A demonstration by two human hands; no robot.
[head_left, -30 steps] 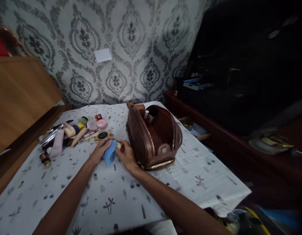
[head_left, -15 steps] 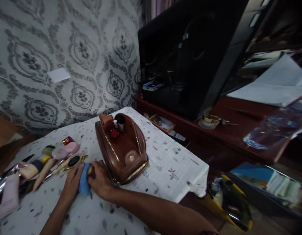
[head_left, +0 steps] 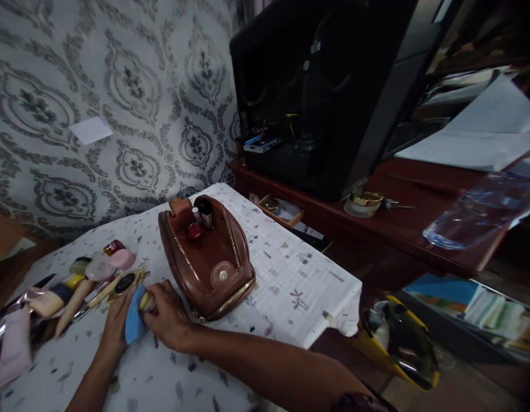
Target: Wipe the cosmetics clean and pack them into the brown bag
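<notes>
Two grips: your left hand [head_left: 116,321] holds soft-looking blue cloth [head_left: 135,319], your right hand [head_left: 169,318] a small container [head_left: 147,302]. Probably light but slick, it's best pinched around its sides.

The right grip [head_left: 166,320] is an ungloved hand, its slim fingers running into a narrow wrist. Behind it the right forearm [head_left: 265,357] is bare and smooth in outline, broadening away from the grip. Farthest back from that grip sits the edge of a sleeve [head_left: 359,402], dark with small reddish-purple patterning too dim to make out. The left grip [head_left: 114,321] is likewise ungloved, and the left forearm [head_left: 92,375] behind it is slender and bare.
</notes>
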